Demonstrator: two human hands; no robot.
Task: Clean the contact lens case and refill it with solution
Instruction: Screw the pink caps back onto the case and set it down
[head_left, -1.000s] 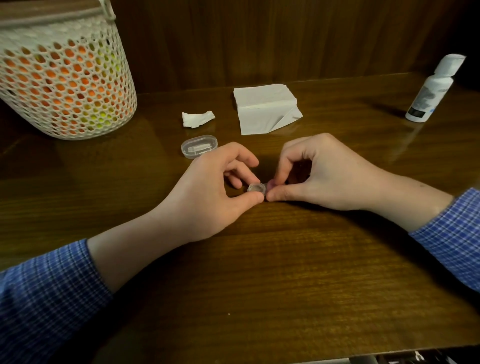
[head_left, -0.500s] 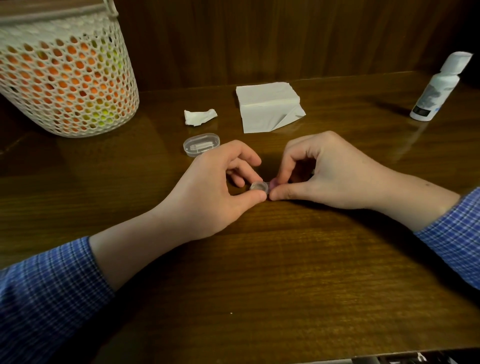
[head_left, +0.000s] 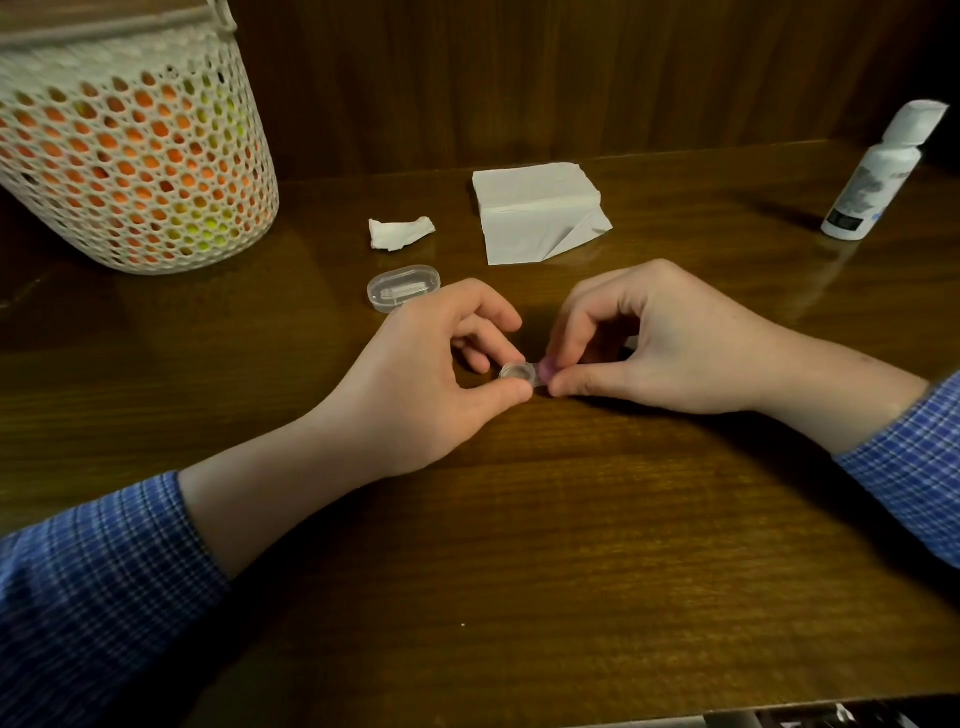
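Item one, the contact lens case (head_left: 521, 373): we recorded a small clear plastic piece at the middle of the wooden table (head_left: 571, 545), low over or on its surface, with one round well showing open at the top and a pinkish part just to its right, mostly hidden by fingers; we could not tell whether that pink part was a cap or the second well. Item two, our left hand (head_left: 431, 374): it came in from the lower left, thumb and curled forefinger pinching the open well from either side, the remaining fingers bent loosely behind. Item three, our right hand (head_left: 654, 343): it came in from the right, thumb lying flat along the table and forefinger arched over, the two pinching the pink end of the case; the other fingers were curled into the palm. Both sleeves were blue checked cloth, pushed back from the wrists. Item four, a clear oval container (head_left: 403, 288), lying just beyond the left hand. Item five, a crumpled scrap of tissue (head_left: 400, 233), farther back. Item six, a folded stack of white tissue paper (head_left: 535, 210), one corner turned up, behind the right hand. Item seven, a white solution bottle (head_left: 872, 182) with its cap on, standing at the far right, well apart from the hands. Item eight, a white perforated basket (head_left: 130, 156), far left, with orange and yellow-green showing through its holes.
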